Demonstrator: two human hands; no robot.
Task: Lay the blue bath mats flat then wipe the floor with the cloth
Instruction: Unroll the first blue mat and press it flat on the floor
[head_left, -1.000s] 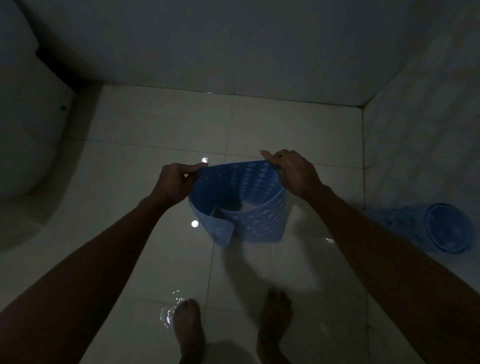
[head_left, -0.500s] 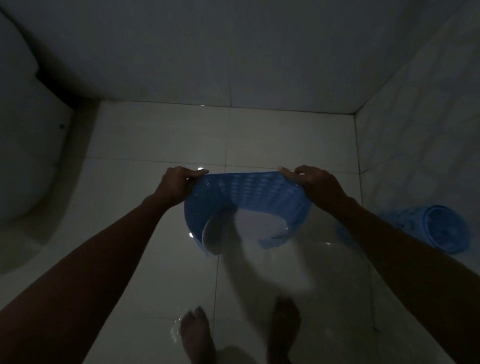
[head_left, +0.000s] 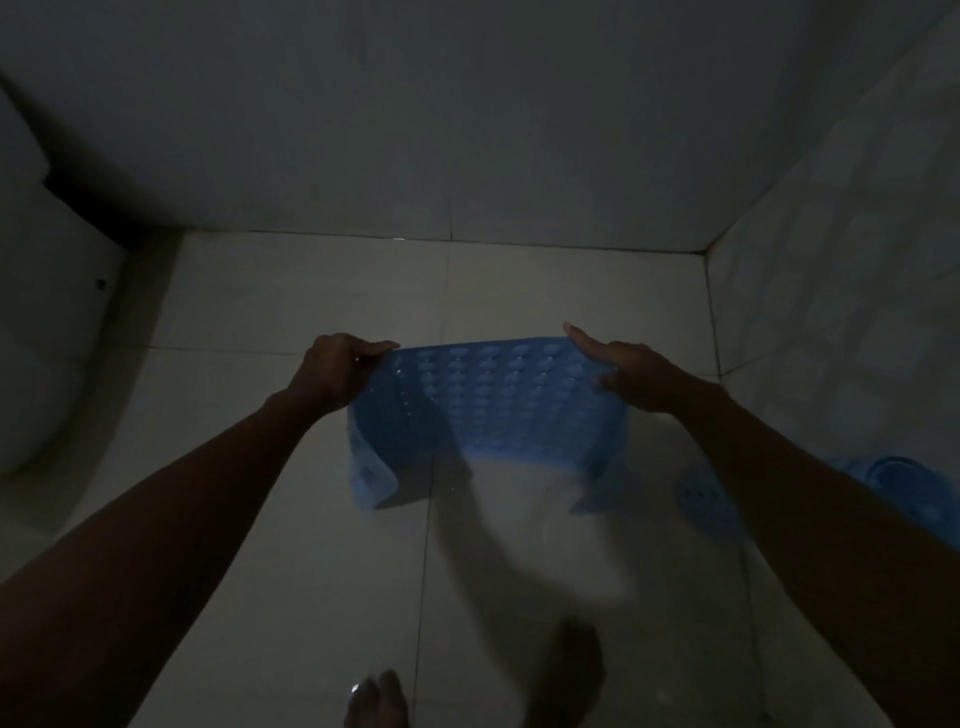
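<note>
A blue bath mat (head_left: 488, 405) with rows of round suction cups hangs in the air above the pale tiled floor (head_left: 311, 545). My left hand (head_left: 337, 371) grips its top left corner and my right hand (head_left: 623, 371) holds its top right corner. The mat is stretched wide between them, and its lower side edges still curl inward. A second blue mat (head_left: 711, 504) lies rolled on the floor at the right, partly hidden behind my right forearm. No cloth is in view.
A white toilet (head_left: 47, 364) stands at the left. Tiled walls close the far side and the right side (head_left: 841, 312). My bare feet (head_left: 379, 701) stand on the wet floor at the bottom. The room is dim.
My hands have moved apart and forward, and the mat has uncurled from a tight loop into a wider sheet. The view has tilted up slightly.
</note>
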